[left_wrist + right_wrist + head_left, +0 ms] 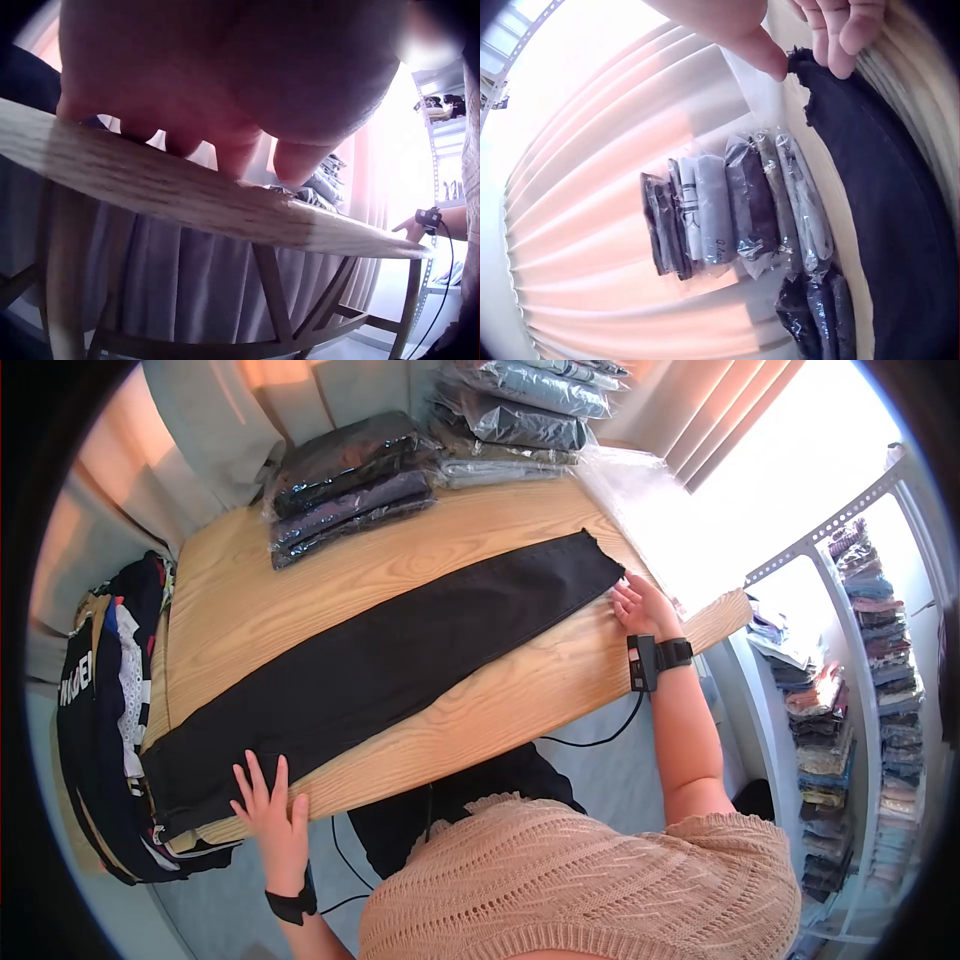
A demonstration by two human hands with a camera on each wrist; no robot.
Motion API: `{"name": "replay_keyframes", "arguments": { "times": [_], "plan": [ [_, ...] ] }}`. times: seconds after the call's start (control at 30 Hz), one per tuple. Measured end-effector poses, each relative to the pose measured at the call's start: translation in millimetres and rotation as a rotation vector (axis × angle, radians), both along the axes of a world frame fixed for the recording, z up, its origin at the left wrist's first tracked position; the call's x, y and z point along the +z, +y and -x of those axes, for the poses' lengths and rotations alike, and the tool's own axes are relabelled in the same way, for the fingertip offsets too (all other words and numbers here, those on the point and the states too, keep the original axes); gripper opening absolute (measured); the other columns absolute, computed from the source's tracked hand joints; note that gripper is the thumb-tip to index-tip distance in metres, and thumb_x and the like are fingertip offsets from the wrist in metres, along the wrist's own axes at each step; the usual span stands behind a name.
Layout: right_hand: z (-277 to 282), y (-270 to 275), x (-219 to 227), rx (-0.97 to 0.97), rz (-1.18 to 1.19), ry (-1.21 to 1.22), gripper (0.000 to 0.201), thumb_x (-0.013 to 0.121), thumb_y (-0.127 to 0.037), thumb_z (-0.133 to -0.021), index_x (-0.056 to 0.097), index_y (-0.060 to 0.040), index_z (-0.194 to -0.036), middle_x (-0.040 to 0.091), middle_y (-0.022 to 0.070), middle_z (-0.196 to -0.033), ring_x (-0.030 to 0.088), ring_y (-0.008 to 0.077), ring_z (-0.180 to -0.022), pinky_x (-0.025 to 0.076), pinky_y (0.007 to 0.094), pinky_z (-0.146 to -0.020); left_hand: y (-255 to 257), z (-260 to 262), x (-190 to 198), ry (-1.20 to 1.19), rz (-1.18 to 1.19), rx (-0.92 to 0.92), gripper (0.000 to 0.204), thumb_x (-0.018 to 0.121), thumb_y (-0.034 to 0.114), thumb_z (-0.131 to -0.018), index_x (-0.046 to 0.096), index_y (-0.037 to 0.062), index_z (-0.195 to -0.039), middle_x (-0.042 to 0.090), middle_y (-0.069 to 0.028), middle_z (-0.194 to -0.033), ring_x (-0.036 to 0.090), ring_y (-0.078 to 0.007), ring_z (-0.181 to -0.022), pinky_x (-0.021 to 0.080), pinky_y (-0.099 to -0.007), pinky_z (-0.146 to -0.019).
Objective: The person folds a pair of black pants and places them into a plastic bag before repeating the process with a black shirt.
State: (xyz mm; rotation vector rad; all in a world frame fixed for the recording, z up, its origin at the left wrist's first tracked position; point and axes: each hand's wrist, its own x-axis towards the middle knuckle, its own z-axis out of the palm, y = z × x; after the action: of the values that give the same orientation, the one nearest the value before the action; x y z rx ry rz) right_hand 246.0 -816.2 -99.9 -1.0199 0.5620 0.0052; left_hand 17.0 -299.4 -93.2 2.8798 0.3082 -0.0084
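Note:
A pair of black trousers [380,645], folded lengthwise, lies flat and slanting across the wooden table [520,700]. Its frayed hem reaches the upper right, while the wide end sits at the lower left. My left hand [270,815] has its fingers spread, with the fingertips on the near edge of the trousers by the wide end. At the hem's near corner is my right hand [645,610], fingers loosely bent. In the right wrist view, the thumb [774,60] is right at the frayed hem [802,82], with a gap between it and the other fingers.
Bagged folded clothes stand in a lower stack [350,490] and a taller stack [520,420] along the table's back. Clear plastic bags [635,490] lie at the far right corner. Garments [105,690] hang over the left end. Shelves of folded clothes [820,730] stand at right.

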Motion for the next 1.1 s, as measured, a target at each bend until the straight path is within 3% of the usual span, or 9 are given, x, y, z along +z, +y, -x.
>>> {"name": "replay_keyframes", "arguments": {
  "times": [0.13,0.2,0.27,0.4,0.73,0.8,0.87,1.03,1.1],
  "plan": [
    [-27,-6,-5,0.159,0.446,0.064,0.032,0.069,-0.025,-0.079,0.052,-0.0036,-0.096,0.056,0.0045,-0.077,0.056,0.0167,-0.061,0.043,0.0245,-0.047,9,3,6,0.001,0.061,0.015,0.048,0.050,0.026,-0.086,0.045,0.0187,-0.133,0.016,-0.0068,-0.151,0.007,-0.0309,-0.139,0.002,-0.0589,-0.106],
    [-36,10,0,0.026,0.839,0.069,0.044,0.075,-0.029,-0.072,0.055,0.0002,-0.098,0.060,0.0086,-0.078,0.059,0.0206,-0.066,0.047,0.0287,-0.056,8,3,9,0.006,0.070,0.025,0.048,0.050,0.026,-0.086,0.045,0.0187,-0.133,0.016,-0.0069,-0.151,0.007,-0.0307,-0.139,0.002,-0.0584,-0.107],
    [-53,2,-3,0.292,1.443,-0.023,0.050,0.077,-0.029,-0.069,0.057,0.0033,-0.101,0.060,0.0093,-0.086,0.057,0.0200,-0.077,0.047,0.0303,-0.067,8,2,9,0.014,0.080,0.029,0.048,0.050,0.025,-0.085,0.046,0.0186,-0.133,0.015,-0.0069,-0.151,0.007,-0.0304,-0.139,0.002,-0.0580,-0.107],
    [-66,3,3,0.490,1.445,-0.018,0.045,0.076,-0.027,-0.070,0.060,0.0054,-0.096,0.061,0.0123,-0.088,0.057,0.0196,-0.082,0.045,0.0298,-0.075,8,3,8,0.011,0.080,0.031,0.049,0.051,0.025,-0.085,0.045,0.0184,-0.133,0.015,-0.0071,-0.151,0.007,-0.0304,-0.139,0.001,-0.0573,-0.107],
    [-76,7,-4,0.321,1.656,-0.146,0.034,0.065,-0.031,-0.081,0.059,0.0017,-0.086,0.060,0.0148,-0.076,0.061,0.0286,-0.078,0.048,0.0369,-0.069,6,2,11,0.023,0.082,0.031,0.050,0.052,0.025,-0.085,0.044,0.0182,-0.134,0.015,-0.0079,-0.151,0.006,-0.0303,-0.139,0.000,-0.0574,-0.107],
    [-75,10,22,0.601,1.425,0.330,0.043,0.067,-0.034,-0.080,0.058,0.0071,-0.088,0.061,0.0150,-0.083,0.062,0.0243,-0.079,0.050,0.0367,-0.061,7,3,10,0.019,0.081,0.028,0.050,0.052,0.026,-0.085,0.044,0.0180,-0.134,0.015,-0.0079,-0.151,0.006,-0.0305,-0.139,0.000,-0.0577,-0.107],
    [-60,15,27,0.577,1.335,0.290,0.045,0.070,-0.035,-0.077,0.059,0.0079,-0.088,0.062,0.0115,-0.079,0.062,0.0196,-0.071,0.049,0.0345,-0.051,8,3,7,0.016,0.085,0.023,0.051,0.052,0.026,-0.085,0.044,0.0178,-0.134,0.015,-0.0080,-0.151,0.006,-0.0307,-0.139,0.000,-0.0581,-0.106],
    [-36,25,13,0.040,0.082,0.100,0.018,0.067,-0.018,-0.080,0.061,-0.0037,-0.090,0.062,0.0063,-0.078,0.058,0.0173,-0.065,0.050,0.0316,-0.074,10,3,4,-0.012,0.064,0.012,0.052,0.052,0.028,-0.084,0.044,0.0178,-0.134,0.015,-0.0077,-0.151,0.006,-0.0311,-0.139,0.000,-0.0584,-0.106],
    [-41,29,-40,0.095,-0.096,0.064,0.019,0.066,-0.016,-0.081,0.060,-0.0039,-0.094,0.063,0.0074,-0.086,0.059,0.0184,-0.073,0.049,0.0336,-0.081,9,3,5,-0.009,0.069,0.016,0.052,0.052,0.028,-0.084,0.044,0.0179,-0.134,0.015,-0.0076,-0.151,0.006,-0.0309,-0.139,0.000,-0.0582,-0.106]
  ]
}}
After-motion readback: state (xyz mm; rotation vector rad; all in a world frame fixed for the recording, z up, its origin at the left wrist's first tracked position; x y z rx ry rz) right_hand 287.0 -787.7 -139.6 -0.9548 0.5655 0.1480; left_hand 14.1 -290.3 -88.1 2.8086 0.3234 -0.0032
